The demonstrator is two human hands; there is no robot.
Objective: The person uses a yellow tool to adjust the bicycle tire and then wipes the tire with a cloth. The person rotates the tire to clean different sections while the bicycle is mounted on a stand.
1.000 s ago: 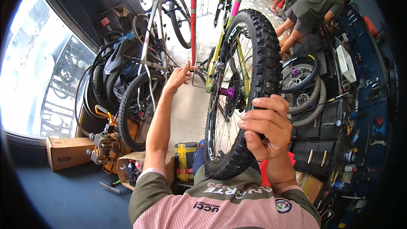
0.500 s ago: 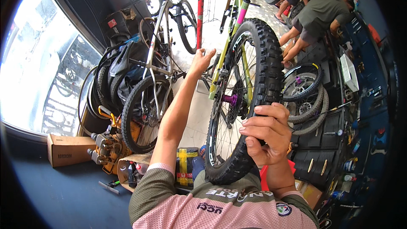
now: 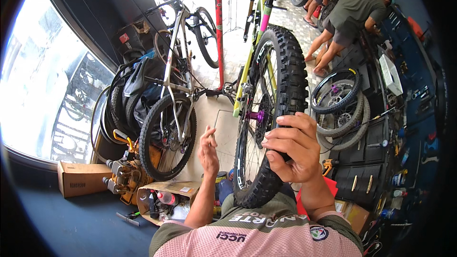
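My right hand (image 3: 296, 148) is wrapped round the knobby tyre (image 3: 291, 78) of an upright bicycle wheel directly in front of me. That wheel has a purple hub (image 3: 255, 115) and sits at the near end of a yellow-green bicycle frame (image 3: 243, 78). Left of the wheel, apart from it, my left hand (image 3: 208, 153) is raised with its fingers closed on a thin L-shaped hex key (image 3: 217, 118). The key's long arm points up and its bent end turns right. The tyre's lowest part rests close against my shirt.
A silver bicycle (image 3: 171, 62) stands at left, beside a red post (image 3: 219, 33). Below it are a yellow machine (image 3: 128, 173) and an open cardboard box (image 3: 183, 189) of bottles. Loose wheels (image 3: 340, 109) lie at right, where a co-worker (image 3: 359, 9) bends over. Tools line the right wall.
My left hand has drawn back toward me from beside the frame, and the hex key now shows in it. My right hand stays on the tyre; the view has shifted slightly.
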